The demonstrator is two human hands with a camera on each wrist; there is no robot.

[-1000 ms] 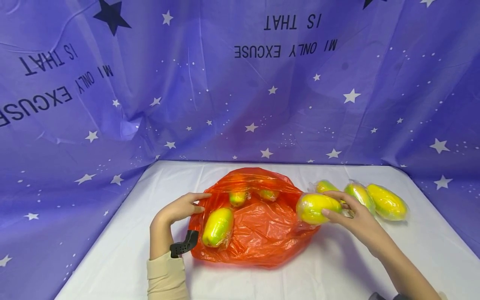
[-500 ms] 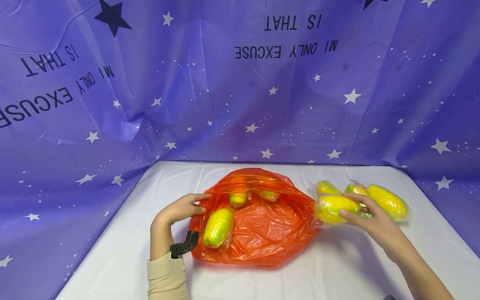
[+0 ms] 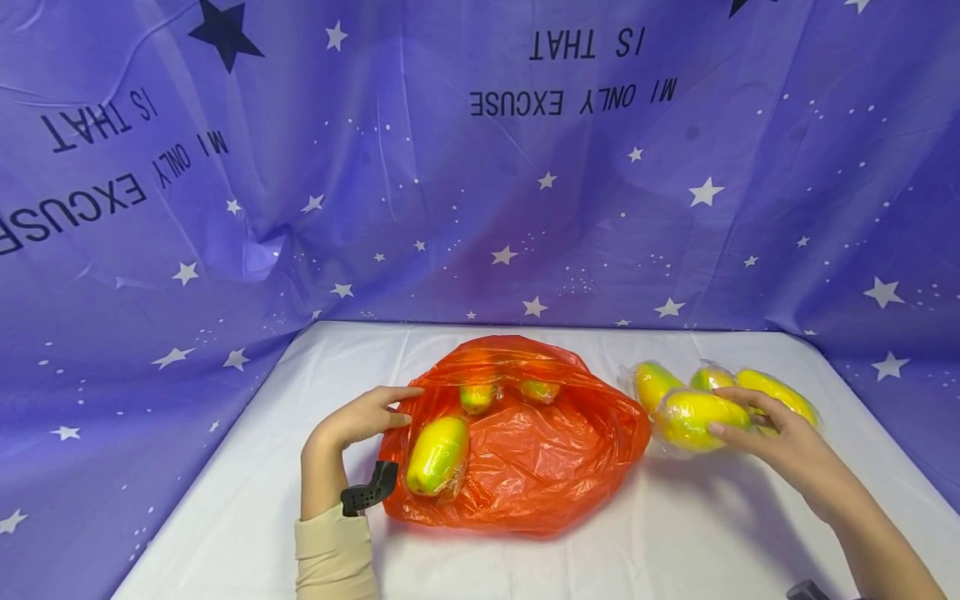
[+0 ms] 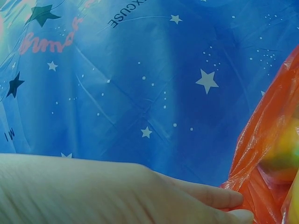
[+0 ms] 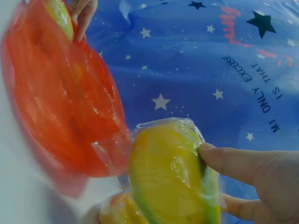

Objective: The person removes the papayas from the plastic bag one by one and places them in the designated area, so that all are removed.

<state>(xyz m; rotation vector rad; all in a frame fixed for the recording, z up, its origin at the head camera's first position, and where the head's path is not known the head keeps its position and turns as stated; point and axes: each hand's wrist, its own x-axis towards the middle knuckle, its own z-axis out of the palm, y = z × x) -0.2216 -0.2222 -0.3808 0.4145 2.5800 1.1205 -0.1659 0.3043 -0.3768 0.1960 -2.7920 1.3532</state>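
The right hand (image 3: 786, 446), fingers (image 5: 233, 159) half-parted, grips a wrapped fruit (image 3: 693, 420) just beside the red bag (image 3: 540, 458), best held firmly through slick film (image 5: 180, 164), while the left hand (image 3: 362, 416) touches the bag's edge, perhaps pinching.

A: Where's the bag (image 3: 540, 467) sitting?
B: Approx mid tbl (image 3: 330, 354), w/ the curtain (image 3: 450, 208) hanging behind & at both sides.
A: What's lying in it?
B: Front L fruit (image 3: 437, 456), w/ back L fruit (image 3: 476, 398) & back R fruit (image 3: 538, 391) sitting deeper, partly under the bag's top layer.
A: Hands?
B: L hand (image 3: 363, 415) is touching the bag's L edge. R hand (image 3: 791, 446) is holding a R-side fruit (image 3: 693, 419) just R of the bag.
A: Others?
B: 3 are lying on the tbl behind that one, L to R: near fruit (image 3: 656, 383), mid fruit (image 3: 711, 378), far fruit (image 3: 776, 390), the last partly behind the R hand.
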